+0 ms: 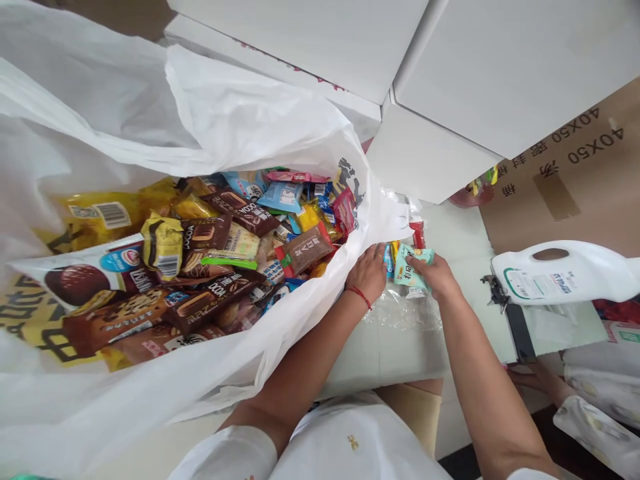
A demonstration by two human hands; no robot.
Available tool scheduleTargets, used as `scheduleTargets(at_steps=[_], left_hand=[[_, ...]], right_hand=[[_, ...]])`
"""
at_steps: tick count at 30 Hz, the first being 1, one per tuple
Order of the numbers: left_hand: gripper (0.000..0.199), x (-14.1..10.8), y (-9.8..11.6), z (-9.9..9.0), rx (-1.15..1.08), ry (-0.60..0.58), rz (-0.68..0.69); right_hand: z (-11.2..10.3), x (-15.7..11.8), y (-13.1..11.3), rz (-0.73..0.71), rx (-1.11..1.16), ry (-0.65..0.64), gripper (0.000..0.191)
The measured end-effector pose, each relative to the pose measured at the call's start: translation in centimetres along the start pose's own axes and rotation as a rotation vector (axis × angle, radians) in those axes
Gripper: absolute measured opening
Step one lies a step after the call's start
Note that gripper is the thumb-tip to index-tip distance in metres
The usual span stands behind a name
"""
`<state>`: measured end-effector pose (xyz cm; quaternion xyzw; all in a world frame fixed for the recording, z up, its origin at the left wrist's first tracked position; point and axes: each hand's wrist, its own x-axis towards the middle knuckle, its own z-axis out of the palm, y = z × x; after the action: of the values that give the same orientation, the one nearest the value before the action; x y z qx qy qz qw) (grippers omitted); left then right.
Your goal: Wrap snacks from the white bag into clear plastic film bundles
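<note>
A large white plastic bag [300, 107] lies open on the left, filled with wrapped snacks, among them a brown packet [306, 251]. Just right of its rim is my left hand [369, 273], wearing a red string bracelet; its fingers reach a clear plastic bag [407, 310], but what they hold is too small to tell. My right hand [434, 273] pinches a mint-green packet [411, 267] above the clear bag. Beside that packet, a blue packet [389, 259] and a red one [418, 233] show in or on the clear plastic.
White cabinets [450, 73] stand behind the pale table [410, 363]. On the right are a white jug [560, 273], keys [495, 291], a dark flat object [520, 333] and a cardboard box [565, 173]. Another person's arm [543, 383] shows at the lower right.
</note>
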<state>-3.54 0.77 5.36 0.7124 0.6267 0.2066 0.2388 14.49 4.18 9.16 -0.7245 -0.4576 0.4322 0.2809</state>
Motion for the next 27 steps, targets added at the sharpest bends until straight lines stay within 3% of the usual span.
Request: scheduleTargets(at_steps=[4,7,9,12,15,18,20,22,24,27], left_hand=[[0.053,-0.1,0.1,-0.1,0.01,-0.008,-0.001],[0.051,-0.1,0.1,-0.1,0.01,-0.006,-0.004],[0.051,0.0,0.0,0.0,0.013,-0.006,0.003],[0.051,0.1,-0.1,0.2,0.019,0.014,0.021],[0.051,0.1,-0.2,0.2,0.017,0.055,0.021],[0.053,-0.1,-0.1,0.3,0.003,0.099,0.012],[0.055,-0.2,-0.1,0.3,0.005,0.113,0.038],[0.056,-0.3,0.0,0.4,0.02,0.104,0.059],[0.056,-0.4,0.1,0.4,0.037,0.082,0.046],[0.055,-0.3,0.2,0.4,0.05,0.073,0.037]], right_hand=[[-3.0,-0.3,0.5,0.082,0.06,0.038,0.049],[-4.5,-1.0,0.1,0.037,0.097,0.135,0.047],[-4.3,-1.7,-0.5,-0.024,0.155,0.137,0.047],[-2.3,-2.1,-1.8,-0.078,0.113,0.023,0.048],[0.3,-1.2,-2.3,-0.13,-0.209,0.062,0.049],[1.3,-0.1,-2.0,-0.134,-0.488,0.158,0.054],[0.9,0.0,-1.4,-0.134,-0.44,0.168,0.052],[-0.1,-0.8,-0.8,-0.155,-0.253,0.211,0.046],[-1.3,-2.0,-0.3,-0.215,-0.108,0.324,0.043],[-1.9,-4.1,0.2,-0.302,-0.099,0.433,0.044]])
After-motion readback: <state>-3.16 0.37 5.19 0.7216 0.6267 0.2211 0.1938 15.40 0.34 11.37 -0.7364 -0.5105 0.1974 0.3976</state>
